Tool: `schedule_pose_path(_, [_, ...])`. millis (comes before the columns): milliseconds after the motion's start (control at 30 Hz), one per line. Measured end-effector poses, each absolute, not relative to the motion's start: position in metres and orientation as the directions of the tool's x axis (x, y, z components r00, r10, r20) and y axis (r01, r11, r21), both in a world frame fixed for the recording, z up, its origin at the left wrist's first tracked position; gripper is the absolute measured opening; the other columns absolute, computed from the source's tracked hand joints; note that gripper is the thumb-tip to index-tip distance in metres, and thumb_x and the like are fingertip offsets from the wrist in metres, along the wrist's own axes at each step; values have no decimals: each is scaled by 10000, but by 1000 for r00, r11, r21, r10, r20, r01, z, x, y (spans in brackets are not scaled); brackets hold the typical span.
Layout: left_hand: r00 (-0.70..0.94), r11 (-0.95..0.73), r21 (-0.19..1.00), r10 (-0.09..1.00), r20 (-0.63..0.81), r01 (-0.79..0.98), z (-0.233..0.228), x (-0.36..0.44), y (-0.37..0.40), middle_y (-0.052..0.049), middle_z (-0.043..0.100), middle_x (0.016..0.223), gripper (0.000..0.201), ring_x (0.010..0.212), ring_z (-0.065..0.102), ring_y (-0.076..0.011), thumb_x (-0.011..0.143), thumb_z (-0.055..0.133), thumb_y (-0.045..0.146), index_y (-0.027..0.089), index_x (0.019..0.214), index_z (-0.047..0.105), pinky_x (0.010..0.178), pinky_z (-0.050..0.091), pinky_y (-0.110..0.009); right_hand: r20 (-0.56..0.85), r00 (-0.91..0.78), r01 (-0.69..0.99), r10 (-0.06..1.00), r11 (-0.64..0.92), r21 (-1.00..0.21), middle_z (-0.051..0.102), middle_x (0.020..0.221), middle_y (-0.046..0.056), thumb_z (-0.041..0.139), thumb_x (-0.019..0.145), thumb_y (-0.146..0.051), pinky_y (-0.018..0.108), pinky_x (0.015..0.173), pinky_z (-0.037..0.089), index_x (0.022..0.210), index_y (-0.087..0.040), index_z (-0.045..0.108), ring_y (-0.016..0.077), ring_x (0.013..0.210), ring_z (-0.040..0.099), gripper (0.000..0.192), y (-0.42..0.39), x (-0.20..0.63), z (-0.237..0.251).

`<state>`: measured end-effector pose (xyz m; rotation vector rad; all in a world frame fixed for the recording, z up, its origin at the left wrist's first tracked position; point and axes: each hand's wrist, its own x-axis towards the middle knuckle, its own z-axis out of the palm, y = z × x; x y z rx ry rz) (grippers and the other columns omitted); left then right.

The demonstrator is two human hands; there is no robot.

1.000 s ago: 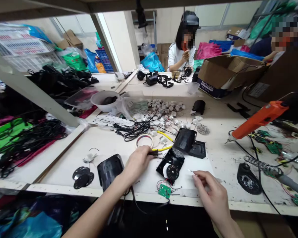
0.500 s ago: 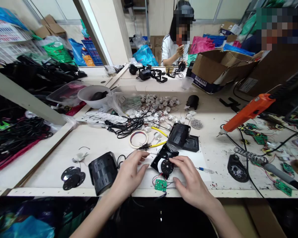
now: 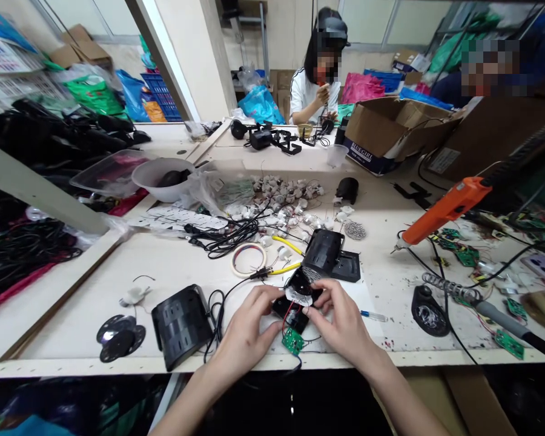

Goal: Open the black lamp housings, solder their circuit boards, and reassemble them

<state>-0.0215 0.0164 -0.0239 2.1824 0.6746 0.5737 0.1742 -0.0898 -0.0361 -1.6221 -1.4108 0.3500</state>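
Observation:
Between my hands is a small black plastic housing (image 3: 282,307), at the near edge of the bench. A black round part (image 3: 300,282) with a silvery-white rim stands tilted up over it. My left hand (image 3: 247,327) has its fingertips at the left side of this part, thumb low by the housing. My right hand (image 3: 340,318) pinches the part's right edge between thumb and fingers. Red and black wires run from the housing to a green circuit board (image 3: 293,341) lying just in front. Behind them stands a black ribbed casing (image 3: 322,251).
Another ribbed casing (image 3: 181,327) and black discs (image 3: 120,336) lie to the left. A tape roll (image 3: 248,260) and a heap of small white parts (image 3: 286,197) are behind. An orange electric screwdriver (image 3: 445,212) hangs at right, above a soldering iron (image 3: 499,318). A co-worker (image 3: 315,79) sits opposite.
The round part has been tipped up from lying on the housing, exposing the wires beneath. Both hands have closed in on it, and the view has shifted slightly.

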Motion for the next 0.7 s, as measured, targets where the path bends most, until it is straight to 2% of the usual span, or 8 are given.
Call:
schedule_pose_path(67, [776,-599,757,596,205,260,-24,-22,18,-84,584,1222,359,1137,588,-217,880,619,166,251,1223,554,931,535,-347,440,314,655,841,143,-742,555,986,57,606,906,-166,273,604,542,1055,-207,506,144,716,593,184,-88,172,-38])
schedule_pose_path(133, [778,-618,745,587,223,252,-25,-21,20,-82,600,1182,315,1143,585,-218,884,630,173,241,1184,565,955,523,-352,524,237,736,818,201,-647,543,934,59,550,941,-128,289,634,534,966,-200,524,168,766,589,81,-87,171,-38])
schedule_pose_path(267, [769,-631,735,590,245,250,-30,-20,21,-68,622,1127,283,1080,608,-207,886,635,178,233,1152,555,900,540,-330,580,52,853,813,266,-449,594,861,76,504,958,-73,340,690,520,982,-171,584,211,798,577,129,-85,171,-34])
schedule_pose_path(400, [739,-619,740,623,257,264,-35,-20,19,-63,624,1101,307,999,626,-199,892,639,201,239,1175,526,833,557,-322,584,43,876,810,251,-413,622,859,88,515,956,-78,335,679,520,1002,-153,617,216,793,587,135,-81,172,-30])
schedule_pose_path(567, [734,-630,730,623,270,266,-34,-20,18,-92,613,1105,146,1080,615,-228,911,616,218,220,1041,550,908,538,-366,564,20,891,826,241,-385,626,834,86,484,956,-66,335,671,518,948,-162,632,215,774,594,176,-77,171,-28])
schedule_pose_path(700, [739,-644,719,613,280,262,-31,-19,17,-91,607,1105,130,1077,620,-219,912,597,187,223,1037,586,913,535,-343,581,-3,909,814,244,-337,629,816,78,442,962,-57,328,641,521,928,-181,621,208,749,584,221,-76,170,-28])
